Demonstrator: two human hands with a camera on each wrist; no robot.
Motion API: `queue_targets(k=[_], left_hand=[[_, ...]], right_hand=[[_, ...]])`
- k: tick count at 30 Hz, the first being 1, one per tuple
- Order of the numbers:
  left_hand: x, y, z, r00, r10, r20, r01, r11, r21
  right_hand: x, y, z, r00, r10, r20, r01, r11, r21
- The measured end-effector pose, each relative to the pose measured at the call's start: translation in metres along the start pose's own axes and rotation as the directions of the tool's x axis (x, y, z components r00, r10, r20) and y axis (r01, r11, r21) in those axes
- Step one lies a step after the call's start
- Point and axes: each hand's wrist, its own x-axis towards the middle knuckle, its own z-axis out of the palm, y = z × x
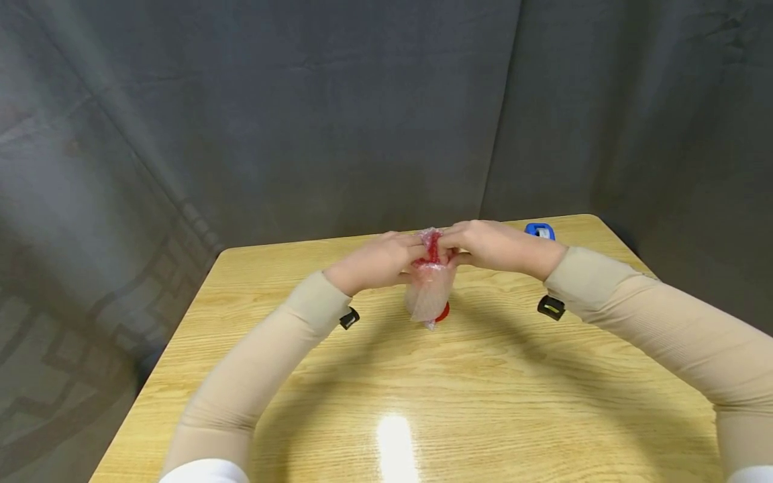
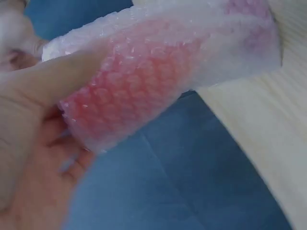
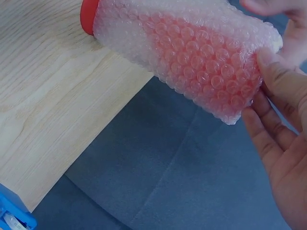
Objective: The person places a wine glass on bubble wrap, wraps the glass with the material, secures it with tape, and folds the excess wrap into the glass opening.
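Bubble wrap (image 1: pixel 429 288) is rolled into a tube round a reddish thing that stands upright near the table's back edge. A red rounded end (image 3: pixel 88 17) sticks out at the tube's bottom; the wrap hides the rest. At the tube's top, my left hand (image 1: pixel 383 260) grips the wrap's upper edge, its thumb (image 2: pixel 57 79) lying along the outside in the left wrist view. On the opposite side my right hand (image 1: pixel 495 247) pinches the same upper edge between thumb and fingers. Red shows through the clear bubbles (image 3: pixel 206 60) on the upper part.
Behind my right wrist, a blue tape dispenser (image 1: pixel 539 231) sits at the table's back edge. The light wooden table (image 1: pixel 338 402) has a bright reflection near its front. Dark grey curtains (image 1: pixel 362 121) hang close behind and at the sides.
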Motion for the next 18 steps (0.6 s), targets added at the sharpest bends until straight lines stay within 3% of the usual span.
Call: queue_targets(k=[3,4,14,18], left_hand=[[-0.0041,-0.0064,0.0021,0.990,0.047,-0.132,-0.065,0.989,-0.136],[-0.0046,-0.0075,0.0033,0.987,0.051,-0.150,-0.074,0.985,-0.156],[0.0045,-0.0029,0.0002,0.999,0.033,-0.004,-0.033,0.994,-0.103],[0.0038,-0.0056,0.0008,0.998,0.043,-0.051,-0.052,0.980,-0.190]], right_hand=[[-0.0006,0.0006,0.0001,1.000,0.004,0.002,-0.004,1.000,-0.003],[-0.0008,0.0008,0.0001,1.000,0.008,0.003,-0.008,1.000,-0.003],[-0.0001,0.0020,-0.0026,1.000,0.015,0.005,-0.015,1.000,0.017],[-0.0014,0.0029,-0.0028,1.000,0.028,0.013,-0.028,1.000,0.010]])
